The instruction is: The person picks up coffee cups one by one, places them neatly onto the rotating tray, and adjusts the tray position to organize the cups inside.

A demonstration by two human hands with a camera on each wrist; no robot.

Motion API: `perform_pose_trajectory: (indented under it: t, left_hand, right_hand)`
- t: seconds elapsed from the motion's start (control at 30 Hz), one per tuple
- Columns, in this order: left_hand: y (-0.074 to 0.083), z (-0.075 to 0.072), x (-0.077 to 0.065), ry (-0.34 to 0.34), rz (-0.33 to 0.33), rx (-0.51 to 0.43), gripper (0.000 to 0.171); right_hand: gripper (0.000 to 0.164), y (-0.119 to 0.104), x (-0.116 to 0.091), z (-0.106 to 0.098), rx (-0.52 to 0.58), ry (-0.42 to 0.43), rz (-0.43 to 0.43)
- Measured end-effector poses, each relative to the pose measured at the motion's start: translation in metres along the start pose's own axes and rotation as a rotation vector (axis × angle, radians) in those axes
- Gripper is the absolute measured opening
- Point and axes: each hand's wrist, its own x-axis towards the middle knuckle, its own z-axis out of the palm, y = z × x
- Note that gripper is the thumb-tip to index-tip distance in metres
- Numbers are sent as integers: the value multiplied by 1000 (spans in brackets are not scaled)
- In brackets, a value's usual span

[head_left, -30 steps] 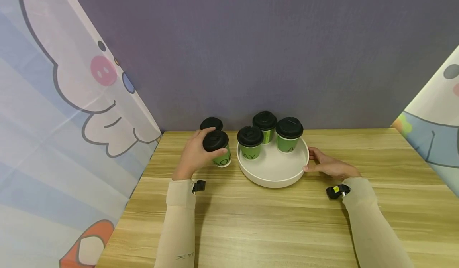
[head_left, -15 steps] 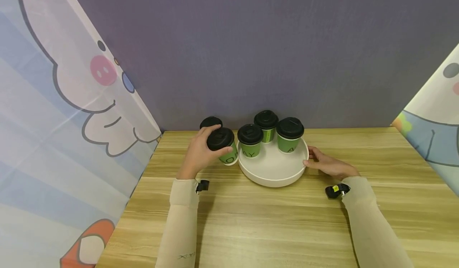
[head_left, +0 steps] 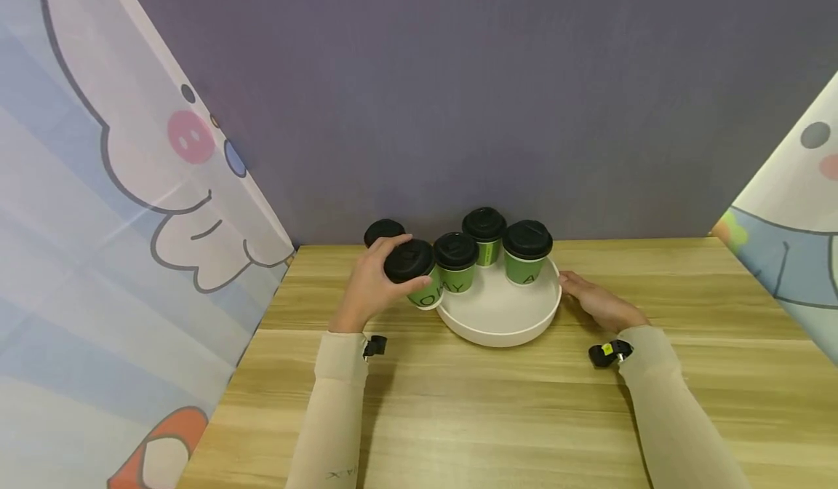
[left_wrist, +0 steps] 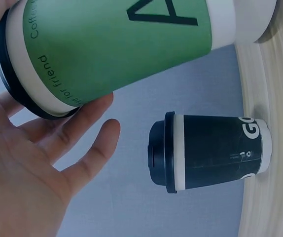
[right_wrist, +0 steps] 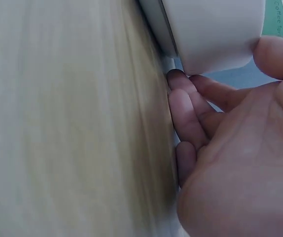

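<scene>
My left hand (head_left: 368, 292) grips a green paper coffee cup (head_left: 425, 296) with a black lid, thumb in front and fingers behind. That cup overlaps the left rim of a round white tray (head_left: 504, 314) in the head view; the left wrist view shows it leaning. Three similar lidded cups stand on the tray: a front-left cup (head_left: 457, 279), a back cup (head_left: 487, 252) and a right cup (head_left: 522, 269). My right hand (head_left: 599, 303) holds the tray's right side; in the right wrist view its thumb is at the tray wall (right_wrist: 215, 34), fingers curled low against the bottom edge.
A dark paper cup (left_wrist: 213, 150) with a black lid stands upright on the wooden table (head_left: 484, 416), behind my left hand. A grey-purple panel (head_left: 471, 96) rises along the table's back edge. Printed cartoon curtains (head_left: 190, 271) hang at both sides.
My left hand has moved right with the green cup, from beside the tray to its left rim. My right hand stays at the tray's right side. The head view has shifted slightly.
</scene>
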Motion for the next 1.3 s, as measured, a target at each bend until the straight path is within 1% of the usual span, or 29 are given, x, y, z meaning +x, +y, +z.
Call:
perform_pose_trajectory:
  t: [0.1,0.2,0.33,0.47,0.6,0.7,0.8,0.87,0.93,1.07,1.3]
  left_hand:
    - [1,3,-2,1,8,-5,86]
    - [5,5,-1,5,18,-2,86]
    - [9,6,0,7,30,0,87]
    - [10,7,1,8,44,-1,87]
    - [12,10,1,10,54,-6,85]
    - [14,13,1,-1,53,-6,85]
    - [16,18,1,-17,58,-3,87]
    - [19,22,1,-22,73,-3,88]
    - [21,25,1,-18,95,-5,88]
    - [23,29,2,-8,131,0,87]
    - [24,32,0,13,144,7,85]
  right_hand:
    - [72,2,0,1,18,-14,-20]
    - [69,2,-1,-1,29,-22,-18]
    - [69,2,-1,-3,23,-36,-28]
    - [68,-1,0,-5,21,-50,-49]
    - [70,-2,-1,-6,11,-60,-44]
    - [70,0,-2,-6,3,-68,-36]
    - [71,1,-3,-6,3,-75,-45]
    - [70,4,-4,-7,9,-76,-56]
    - [71,5,-4,-8,-6,-77,-77]
    - [74,7,-5,-10,-31,-79,-88]
    - [77,7,-5,-10,-56,-89,-122]
